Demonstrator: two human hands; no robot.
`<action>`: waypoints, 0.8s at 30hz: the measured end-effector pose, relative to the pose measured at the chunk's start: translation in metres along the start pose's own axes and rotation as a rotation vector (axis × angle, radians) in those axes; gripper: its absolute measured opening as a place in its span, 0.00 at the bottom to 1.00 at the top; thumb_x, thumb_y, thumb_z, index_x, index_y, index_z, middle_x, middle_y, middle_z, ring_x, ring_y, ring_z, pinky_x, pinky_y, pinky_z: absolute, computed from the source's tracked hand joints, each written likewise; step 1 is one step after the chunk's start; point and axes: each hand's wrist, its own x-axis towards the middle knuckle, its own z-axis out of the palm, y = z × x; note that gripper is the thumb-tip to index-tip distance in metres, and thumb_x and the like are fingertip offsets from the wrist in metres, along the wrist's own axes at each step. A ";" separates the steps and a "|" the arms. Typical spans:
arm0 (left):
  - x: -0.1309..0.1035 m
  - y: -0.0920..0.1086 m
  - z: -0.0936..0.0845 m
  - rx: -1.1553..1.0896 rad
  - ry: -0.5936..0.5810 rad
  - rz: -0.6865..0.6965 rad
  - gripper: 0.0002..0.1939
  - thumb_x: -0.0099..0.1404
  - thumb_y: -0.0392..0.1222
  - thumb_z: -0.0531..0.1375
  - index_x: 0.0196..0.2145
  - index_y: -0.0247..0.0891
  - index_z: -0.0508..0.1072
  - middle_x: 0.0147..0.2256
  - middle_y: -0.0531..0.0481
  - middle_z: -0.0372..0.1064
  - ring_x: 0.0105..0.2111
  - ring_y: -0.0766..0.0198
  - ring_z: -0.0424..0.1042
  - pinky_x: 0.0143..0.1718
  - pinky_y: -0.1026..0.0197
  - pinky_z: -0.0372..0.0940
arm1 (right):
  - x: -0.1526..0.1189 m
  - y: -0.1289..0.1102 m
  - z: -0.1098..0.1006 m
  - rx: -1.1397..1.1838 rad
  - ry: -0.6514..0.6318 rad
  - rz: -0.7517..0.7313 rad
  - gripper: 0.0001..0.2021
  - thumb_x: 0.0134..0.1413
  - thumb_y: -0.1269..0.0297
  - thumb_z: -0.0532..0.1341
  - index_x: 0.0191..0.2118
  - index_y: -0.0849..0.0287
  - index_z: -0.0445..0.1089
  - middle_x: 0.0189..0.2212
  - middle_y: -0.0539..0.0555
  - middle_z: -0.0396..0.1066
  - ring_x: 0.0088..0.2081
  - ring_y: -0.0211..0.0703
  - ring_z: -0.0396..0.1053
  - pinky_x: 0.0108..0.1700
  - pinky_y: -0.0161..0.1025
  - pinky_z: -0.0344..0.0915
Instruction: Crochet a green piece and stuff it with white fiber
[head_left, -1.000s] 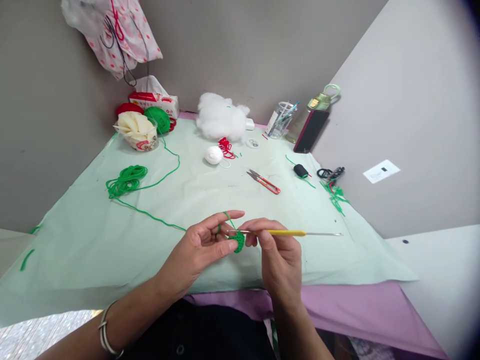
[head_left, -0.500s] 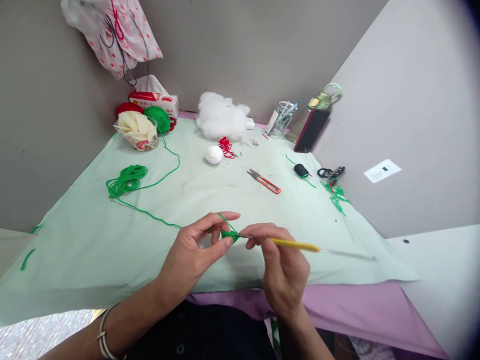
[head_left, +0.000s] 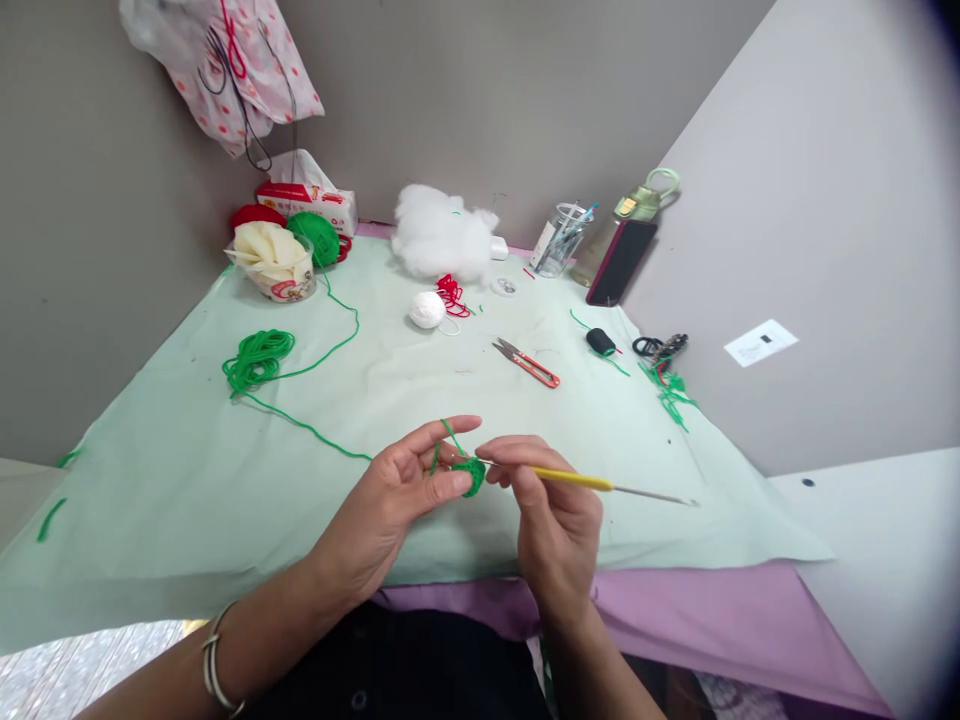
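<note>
Between thumb and fingers, my left hand [head_left: 397, 500] pinches a small green crochet piece [head_left: 471, 478]. Green yarn [head_left: 315, 434] loops over its raised index finger and trails back to a loose coil [head_left: 259, 360] on the left. My right hand [head_left: 556, 515] grips a crochet hook [head_left: 574, 479] by its yellow handle. One metal end of the hook points left at the top of the piece; the other sticks out to the right. Whether the tip sits inside a stitch is too small to tell.
Orange thread snips [head_left: 529, 365] lie ahead of my hands. Beyond are a white yarn ball [head_left: 427, 310], white stuffing [head_left: 442, 235] and red yarn [head_left: 452, 296]. A tub [head_left: 285, 280] and green yarn ball [head_left: 315, 238] stand back left; a phone [head_left: 622, 262] leans on a bottle [head_left: 636, 205] back right.
My right hand and the hook have shifted slightly left, and the hook's angle has changed. The green piece has turned, showing more of its face. The yarn coil has been tugged slightly right.
</note>
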 end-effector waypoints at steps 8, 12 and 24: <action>0.002 -0.004 0.004 -0.117 -0.043 -0.092 0.21 0.62 0.42 0.72 0.52 0.43 0.81 0.32 0.55 0.71 0.29 0.73 0.63 0.45 0.65 0.63 | -0.014 0.008 -0.001 -0.446 -0.042 -0.364 0.19 0.62 0.78 0.63 0.51 0.48 0.78 0.46 0.56 0.78 0.43 0.46 0.76 0.41 0.42 0.74; 0.004 0.000 -0.001 -0.177 -0.049 -0.134 0.16 0.63 0.40 0.71 0.49 0.40 0.83 0.29 0.58 0.64 0.23 0.76 0.52 0.46 0.64 0.64 | -0.006 0.003 -0.004 -0.177 0.106 -0.120 0.12 0.68 0.72 0.59 0.45 0.52 0.79 0.35 0.54 0.77 0.33 0.43 0.73 0.34 0.42 0.71; -0.001 0.000 -0.002 0.200 0.023 0.048 0.16 0.61 0.45 0.71 0.48 0.49 0.83 0.38 0.51 0.70 0.43 0.60 0.66 0.46 0.61 0.60 | 0.000 0.008 -0.005 0.216 0.014 0.199 0.11 0.71 0.62 0.58 0.41 0.54 0.78 0.35 0.52 0.78 0.29 0.37 0.71 0.34 0.38 0.70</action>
